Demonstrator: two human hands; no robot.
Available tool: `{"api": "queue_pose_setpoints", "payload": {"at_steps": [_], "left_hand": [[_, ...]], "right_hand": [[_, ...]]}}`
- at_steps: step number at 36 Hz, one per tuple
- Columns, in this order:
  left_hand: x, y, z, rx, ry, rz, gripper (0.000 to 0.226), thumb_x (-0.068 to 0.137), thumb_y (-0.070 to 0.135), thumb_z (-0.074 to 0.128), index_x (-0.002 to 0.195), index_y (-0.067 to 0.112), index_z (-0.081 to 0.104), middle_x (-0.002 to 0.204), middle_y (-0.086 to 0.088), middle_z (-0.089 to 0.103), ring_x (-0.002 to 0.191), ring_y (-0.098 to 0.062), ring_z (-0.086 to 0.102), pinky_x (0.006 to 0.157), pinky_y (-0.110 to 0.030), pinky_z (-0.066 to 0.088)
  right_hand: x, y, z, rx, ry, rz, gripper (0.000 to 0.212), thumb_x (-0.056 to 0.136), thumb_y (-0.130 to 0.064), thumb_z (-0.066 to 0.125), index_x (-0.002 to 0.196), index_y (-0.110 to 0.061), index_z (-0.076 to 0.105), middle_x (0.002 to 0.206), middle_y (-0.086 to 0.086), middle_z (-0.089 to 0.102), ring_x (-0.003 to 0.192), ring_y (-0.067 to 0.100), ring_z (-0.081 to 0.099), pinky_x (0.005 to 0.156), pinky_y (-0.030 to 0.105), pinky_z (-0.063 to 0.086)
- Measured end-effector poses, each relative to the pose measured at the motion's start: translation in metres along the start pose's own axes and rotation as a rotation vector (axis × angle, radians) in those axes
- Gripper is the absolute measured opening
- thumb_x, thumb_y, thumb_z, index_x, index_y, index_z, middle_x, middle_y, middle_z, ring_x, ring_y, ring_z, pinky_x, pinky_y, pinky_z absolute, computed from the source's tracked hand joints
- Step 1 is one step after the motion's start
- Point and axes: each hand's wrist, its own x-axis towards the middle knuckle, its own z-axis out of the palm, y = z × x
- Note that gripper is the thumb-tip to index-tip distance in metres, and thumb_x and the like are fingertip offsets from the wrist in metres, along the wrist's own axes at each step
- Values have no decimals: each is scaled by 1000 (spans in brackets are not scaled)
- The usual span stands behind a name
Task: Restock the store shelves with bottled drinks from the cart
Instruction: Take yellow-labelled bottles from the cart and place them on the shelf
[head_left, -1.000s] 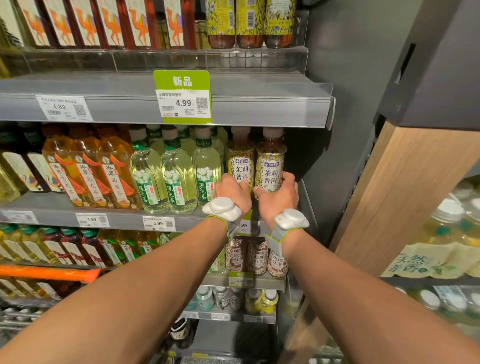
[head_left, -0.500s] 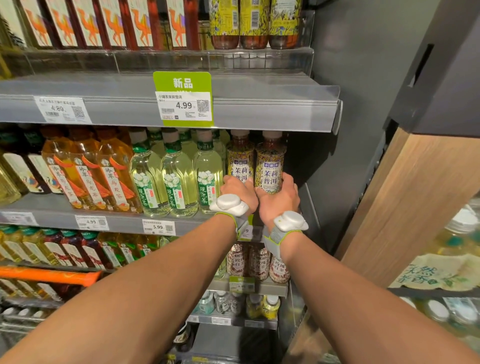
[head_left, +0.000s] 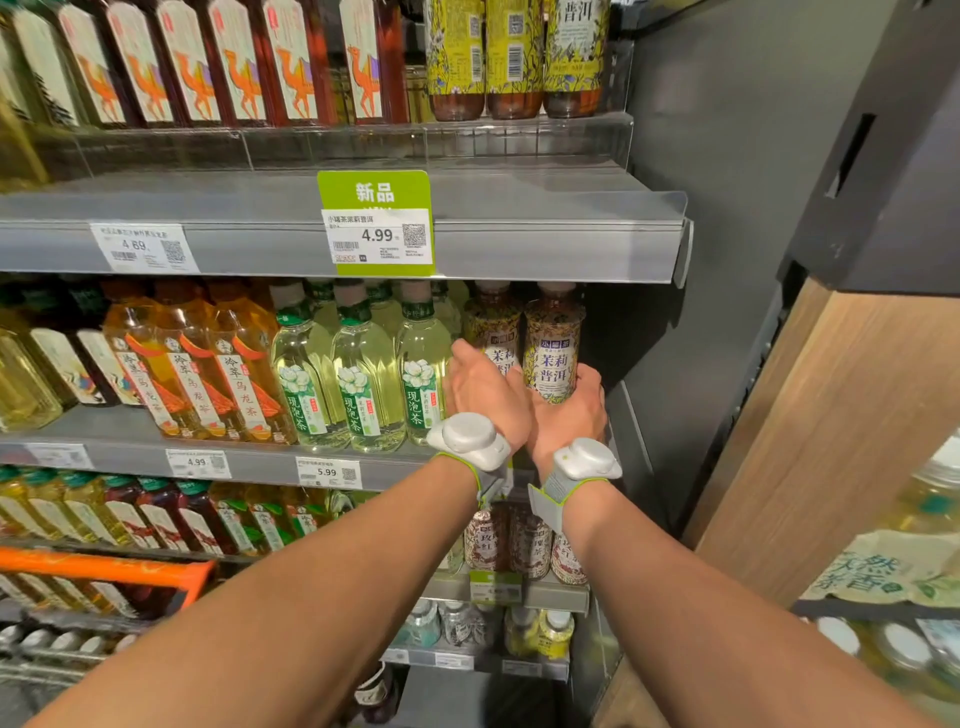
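Note:
Two brown tea bottles with yellow floral labels stand at the right end of the middle shelf. My left hand grips the lower part of the left tea bottle. My right hand wraps round the base of the right tea bottle. Both bottles stand upright at the shelf's front. White sensor units are strapped to both wrists. My fingers are hidden behind the bottles.
Pale green tea bottles stand just left of my left hand, orange tea bottles further left. The upper shelf edge carries a green price tag. An orange cart rim shows at lower left. A dark side panel closes the right.
Both hands have pushed a little further into the shelf with the two bottles. The camera has moved closer and tilted slightly.

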Motion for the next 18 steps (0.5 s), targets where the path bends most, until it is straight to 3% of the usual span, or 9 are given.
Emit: {"api": "queue_pose_setpoints", "payload": {"at_steps": [3,7,12,14,16,18], "left_hand": [[-3,-2,1,5,12,29,45,98,24,62,131,2,39,131,-18,50,120,-36,50,98,-39,37],[0,1,-3,-30,57,42,42,99,28,61,126,4,40,122,-16,56,107,-35,56,78,-35,36],[28,16,-30,-94,92,-5,27,97,26,60,90,1,56,97,-24,69,95,-42,63,69,-35,35],[43,22,-39,-57,-7,-66,33,93,23,60,86,-8,68,97,-24,72,97,-40,66,73,-35,45],[53,22,-42,-56,-138,-113,33,94,20,57,100,-9,73,106,-23,73,106,-38,67,91,-39,53],[57,19,-41,-115,-271,-138,35,94,18,55,109,-9,70,115,-25,70,113,-40,65,100,-47,52]], "right_hand": [[0,0,-1,-14,-23,-2,56,74,-46,82,118,-27,51,111,1,59,102,29,60,76,34,44],[-1,-2,-7,-40,-60,-2,56,79,-46,79,123,-25,51,117,2,59,108,31,58,85,44,50],[-2,-2,-11,-67,-82,-15,56,81,-31,78,129,-22,50,123,3,58,112,33,56,86,43,47],[-2,-3,-11,-63,-90,-2,57,81,-31,78,130,-22,49,125,3,57,113,33,55,87,44,48],[-2,-4,-13,-52,-102,3,56,82,-31,77,130,-22,49,125,3,57,113,32,55,88,44,48],[-2,-4,-13,-44,-109,8,56,82,-31,77,130,-23,49,125,3,57,113,33,55,90,44,48]]}}
